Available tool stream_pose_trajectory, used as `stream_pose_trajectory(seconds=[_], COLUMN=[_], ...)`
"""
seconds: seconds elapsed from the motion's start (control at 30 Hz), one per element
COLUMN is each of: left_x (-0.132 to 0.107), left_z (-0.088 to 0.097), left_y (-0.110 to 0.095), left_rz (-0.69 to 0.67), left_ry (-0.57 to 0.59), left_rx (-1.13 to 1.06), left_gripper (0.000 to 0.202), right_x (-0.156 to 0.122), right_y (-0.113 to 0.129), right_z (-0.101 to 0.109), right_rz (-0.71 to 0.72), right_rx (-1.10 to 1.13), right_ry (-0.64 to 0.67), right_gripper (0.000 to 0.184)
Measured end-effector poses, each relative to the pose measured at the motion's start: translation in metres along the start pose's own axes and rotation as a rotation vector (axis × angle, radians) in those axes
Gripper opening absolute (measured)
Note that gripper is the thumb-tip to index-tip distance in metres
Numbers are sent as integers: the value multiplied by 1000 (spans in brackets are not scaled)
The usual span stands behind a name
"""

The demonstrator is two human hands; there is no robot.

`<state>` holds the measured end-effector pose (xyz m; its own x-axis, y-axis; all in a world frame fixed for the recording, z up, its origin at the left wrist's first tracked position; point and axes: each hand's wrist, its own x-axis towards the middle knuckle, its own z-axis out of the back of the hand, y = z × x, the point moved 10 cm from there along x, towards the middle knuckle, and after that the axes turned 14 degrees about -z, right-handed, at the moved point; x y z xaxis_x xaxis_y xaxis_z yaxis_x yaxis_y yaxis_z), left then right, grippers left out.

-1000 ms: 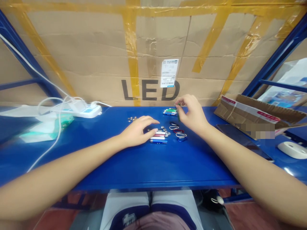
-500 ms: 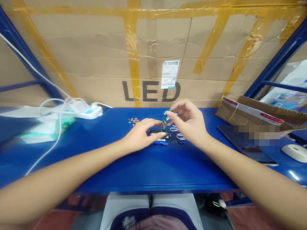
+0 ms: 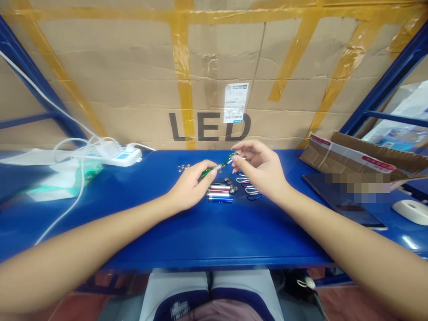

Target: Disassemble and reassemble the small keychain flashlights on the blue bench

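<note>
Between the thumb and fingers of my left hand (image 3: 189, 187) is a slim green flashlight-like tube (image 3: 207, 172) with a silver end, tilted up to the right. My right hand (image 3: 262, 167) pinches a green carabiner clip (image 3: 230, 158), which meets the tube's silver end. Below my hands lie several similar tubes, among them a red tube (image 3: 219, 191) and a blue tube (image 3: 220, 200). Small dark round pieces (image 3: 231, 183) sit at their right ends. Several carabiner clips (image 3: 254, 196) lie under my right hand. Small round metal pieces (image 3: 182, 168) are behind my left hand.
On the blue table (image 3: 200, 240) a white power strip (image 3: 127, 157) with cables stands at the left. A dark tablet (image 3: 337, 200), an open cardboard box (image 3: 347, 154) and a white mouse (image 3: 413, 211) are at the right. A large taped carton (image 3: 140, 89) forms the back.
The green tube has swung from upright to a slant, and my left hand has lifted and moved left with it. The tubes on the table are now uncovered. My right hand keeps the clip.
</note>
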<state>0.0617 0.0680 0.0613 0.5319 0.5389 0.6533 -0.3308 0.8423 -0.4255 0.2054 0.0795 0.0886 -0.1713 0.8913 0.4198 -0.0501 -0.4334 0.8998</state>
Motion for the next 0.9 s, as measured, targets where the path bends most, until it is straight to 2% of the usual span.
stream_pose_trajectory(seconds=[0.13,0.27,0.4,0.5,0.6,0.67,0.77,0.9], left_x=[1,0,-1,-1,-1,-1,-1,-3], left_z=[-1,-6,-7,-4,-2,-1,0,0], left_y=[-6,-13,-15,-13,-12,-11,-9,-2], left_rz=[-37,-102,-132,-125,-108,-100,-83,-31], left_ry=[33,72,93,73,54,51,48,47], left_rx=[68,107,111,104,79,70,78,110], left_gripper=[25,25,25,26,26,27,27,32], right_x=[-1,-7,-14,-15,-14,-13,-11,-9], right_y=[0,8,8,0,-14,-21,-26,-31], right_z=[-2,-15,-27,-34,-39,-42,-42,-40], right_rz=[-9,101,129,77,-14,-51,-83,-159], right_rx=[-91,-242,-348,-400,-420,-447,-499,-477], right_ry=[3,89,228,302,352,354,327,357], right_gripper=[24,14,25,35,38,33,13,28])
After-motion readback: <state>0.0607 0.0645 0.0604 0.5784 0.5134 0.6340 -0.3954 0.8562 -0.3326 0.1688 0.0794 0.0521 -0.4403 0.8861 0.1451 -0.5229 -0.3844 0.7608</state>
